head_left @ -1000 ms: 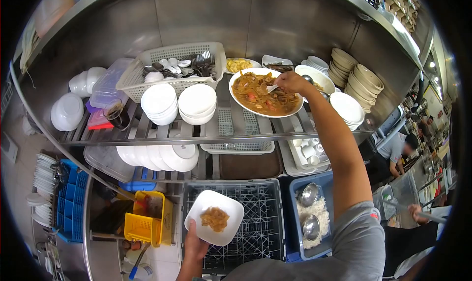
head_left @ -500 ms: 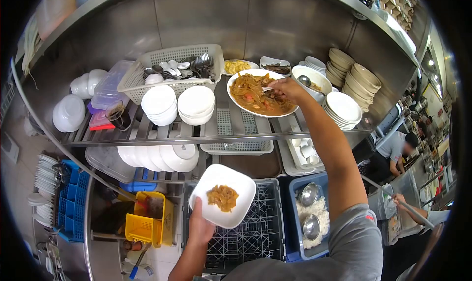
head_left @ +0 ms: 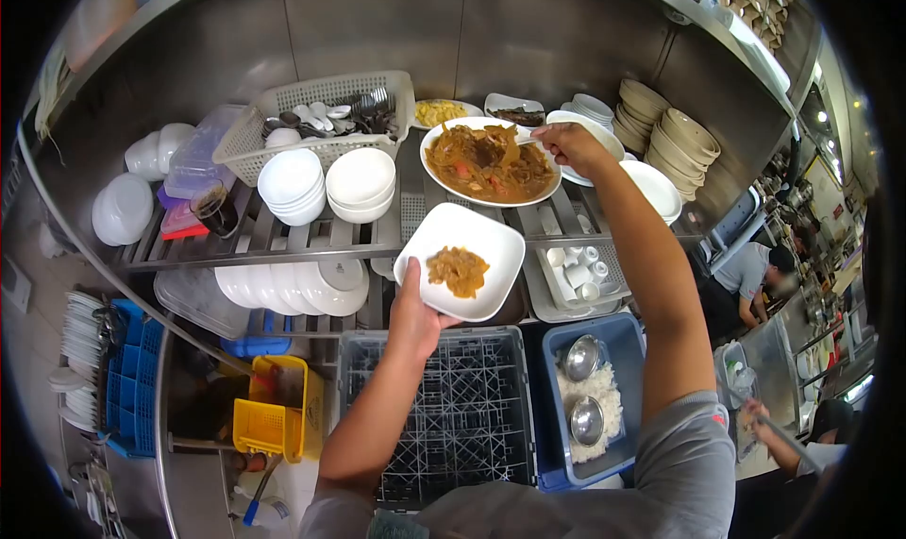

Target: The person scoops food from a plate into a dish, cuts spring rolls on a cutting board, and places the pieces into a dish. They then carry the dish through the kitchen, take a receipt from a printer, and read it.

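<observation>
My left hand [head_left: 415, 312] grips the lower left edge of a white square plate [head_left: 503, 246], with a small portion of brown stewed food [head_left: 459, 271] in its middle. The plate is raised in front of the shelf edge. My right hand [head_left: 574, 147] is closed round a spoon [head_left: 528, 141], mostly hidden by fingers and sauce. Its bowl end is over the far right part of a large white dish [head_left: 436, 178] piled with brown, saucy stew [head_left: 481, 161]. That dish stands on the slatted shelf, with the square plate below and nearer to me.
White bowls [head_left: 361, 185] and a basket of cutlery [head_left: 311, 133] stand left of the stew. Stacked beige bowls [head_left: 681, 152] are at right. Below are a dark dish rack [head_left: 444, 416] and a blue tub [head_left: 557, 350] holding rice and ladles. Other people [head_left: 750, 284] work at far right.
My left hand has lifted the square plate up and to the right, toward the stew dish. My right hand has drawn the spoon slightly up and to the right. The view has shifted a little.
</observation>
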Demonstrator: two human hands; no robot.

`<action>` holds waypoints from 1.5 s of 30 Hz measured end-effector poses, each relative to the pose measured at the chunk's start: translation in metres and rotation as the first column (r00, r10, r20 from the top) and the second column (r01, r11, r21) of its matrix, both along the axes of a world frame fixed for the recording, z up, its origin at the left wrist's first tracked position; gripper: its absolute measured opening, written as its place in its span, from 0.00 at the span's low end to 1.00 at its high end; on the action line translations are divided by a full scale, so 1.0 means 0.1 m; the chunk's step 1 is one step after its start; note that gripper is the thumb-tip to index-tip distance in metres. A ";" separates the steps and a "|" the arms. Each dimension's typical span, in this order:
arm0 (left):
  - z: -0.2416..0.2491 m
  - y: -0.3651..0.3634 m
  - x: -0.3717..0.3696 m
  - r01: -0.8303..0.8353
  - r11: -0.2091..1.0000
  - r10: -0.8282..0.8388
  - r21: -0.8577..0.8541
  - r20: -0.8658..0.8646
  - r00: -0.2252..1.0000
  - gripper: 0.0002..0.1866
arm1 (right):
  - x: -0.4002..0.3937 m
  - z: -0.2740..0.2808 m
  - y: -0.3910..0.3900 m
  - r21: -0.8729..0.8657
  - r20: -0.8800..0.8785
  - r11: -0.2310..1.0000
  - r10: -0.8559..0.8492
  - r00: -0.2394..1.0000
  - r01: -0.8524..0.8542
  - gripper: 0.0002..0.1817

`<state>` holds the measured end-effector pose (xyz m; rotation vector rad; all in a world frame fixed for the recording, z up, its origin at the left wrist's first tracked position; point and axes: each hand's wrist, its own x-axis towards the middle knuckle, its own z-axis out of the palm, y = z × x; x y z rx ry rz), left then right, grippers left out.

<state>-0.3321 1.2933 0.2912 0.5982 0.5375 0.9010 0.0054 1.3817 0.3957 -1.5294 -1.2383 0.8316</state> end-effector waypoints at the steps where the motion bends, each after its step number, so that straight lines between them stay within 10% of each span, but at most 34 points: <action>1: 0.01 0.02 0.02 0.020 1.000 -0.020 -0.001 0.000 1.000 0.31 | -0.06 0.06 -0.07 -0.002 0.007 1.000 -0.014 1.000 0.014 0.08; 10: 0.03 0.07 0.18 0.058 0.998 -0.058 0.010 -0.048 0.997 0.32 | -0.69 0.13 -0.80 -0.087 0.076 0.964 0.258 0.963 -0.252 0.09; 13: 0.03 0.07 0.20 0.058 0.998 -0.058 0.006 -0.045 0.997 0.33 | -0.91 -0.01 -0.95 0.278 0.724 0.830 0.151 0.673 -0.485 0.09; 17: 0.04 0.07 0.19 0.045 0.999 -0.045 -0.008 -0.063 0.997 0.33 | -1.16 0.16 -1.19 0.280 0.939 0.741 -0.078 0.335 -0.610 0.12; 26: -0.01 0.07 0.02 0.026 1.000 -0.026 0.002 -0.069 0.997 0.32 | -0.57 0.20 -0.16 0.526 0.805 0.814 -0.382 0.453 -0.248 0.11; 30: 0.06 0.03 -0.08 -0.013 1.000 0.014 0.006 -0.072 0.997 0.32 | -0.54 0.03 0.36 0.364 0.911 0.921 -0.321 0.260 -0.136 0.17; 45: -0.11 -0.04 -0.33 -0.024 0.999 0.024 -0.043 0.006 1.000 0.33 | -0.63 -0.08 0.73 0.181 0.977 0.923 -0.129 0.171 -0.339 0.10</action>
